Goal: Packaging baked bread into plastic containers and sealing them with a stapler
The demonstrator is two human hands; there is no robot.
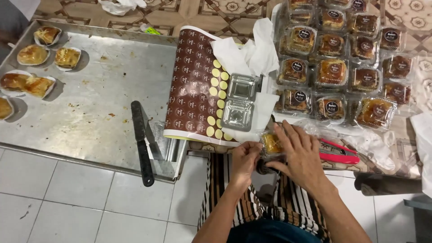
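1. The tray (90,112) has pastries (33,55) and a knife (143,141).
2. Packed boxes (342,58) sit in rows by a sticker sheet (193,85).
3. Your right hand (299,155) and left hand (245,159) both grip one box (271,144) (a pastry is inside), just above your lap.

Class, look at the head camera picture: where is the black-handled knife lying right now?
The black-handled knife lies near the front right corner of the metal tray, left of the brown sticker sheet and of both hands.
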